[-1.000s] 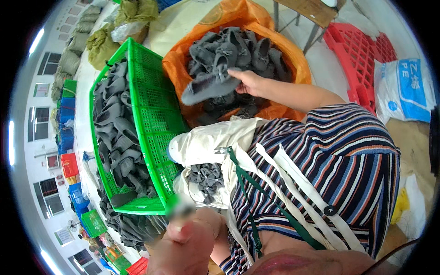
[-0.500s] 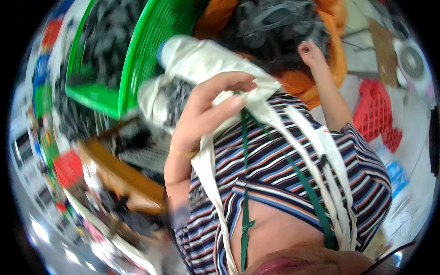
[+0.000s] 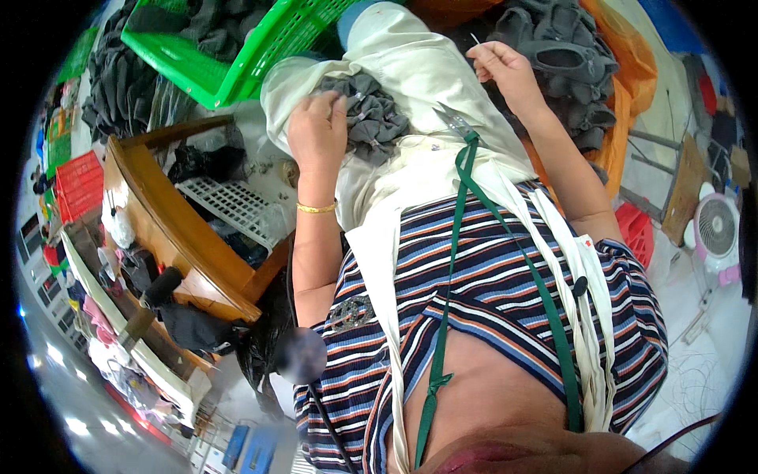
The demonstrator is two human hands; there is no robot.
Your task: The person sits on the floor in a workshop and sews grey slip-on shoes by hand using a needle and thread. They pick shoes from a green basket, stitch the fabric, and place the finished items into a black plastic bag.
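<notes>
Grey bows (image 3: 369, 118) remain unused on the apron (image 3: 410, 35), the left hand (image 3: 317, 130) touching them, grip unclear. Beside the apron, the right hand (image 3: 509, 75) pinches a sliver (image 3: 474, 37); finished shoes (image 3: 557, 59) can't be counted.

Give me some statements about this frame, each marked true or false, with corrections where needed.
1. The left hand is at the dark grey fabric pieces on the lap. True.
2. The right hand grips a shoe. False: it pinches a thin pale sliver.
3. The small snips are attached to a green ribbon. True.
4. A bracelet circles the right wrist. False: the gold bracelet is on the left wrist.
5. The crate nearest the left hand is red. False: that crate is green.
6. A white fan shows toward the picture's right edge. True.
</notes>
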